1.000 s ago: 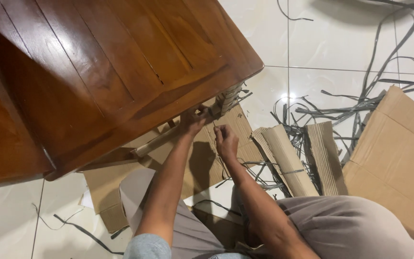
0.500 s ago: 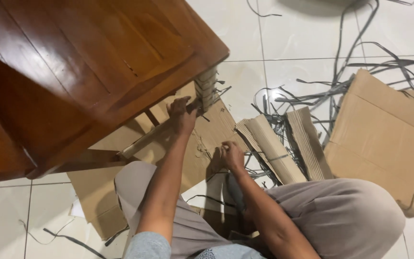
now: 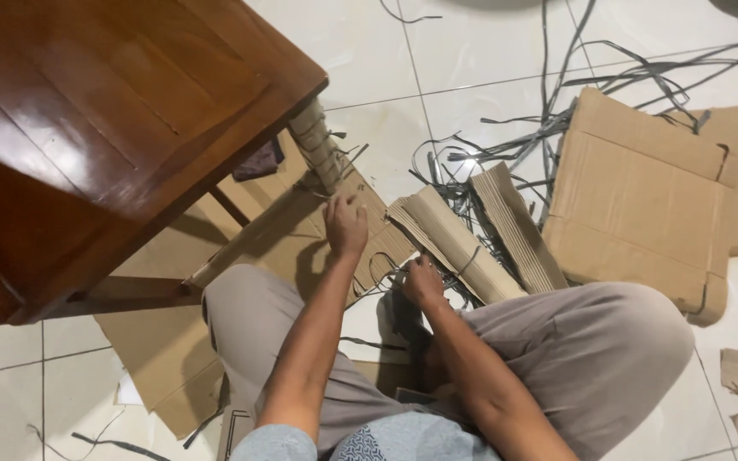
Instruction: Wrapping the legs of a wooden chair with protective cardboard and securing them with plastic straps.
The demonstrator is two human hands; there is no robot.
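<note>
Two hands are mine. My left hand lies flat on the brown cardboard sheet on the floor, fingers together, just below the wrapped table leg. That leg stands up tall, and its top hides under the dark wooden table. My right hand is curled shut around a thin grey strap; my fingers hide most of it, so I cannot tell how long it is. It runs sideways toward my left arm. Folded cardboard lies just beside that hand, long side slanting away.
</note>
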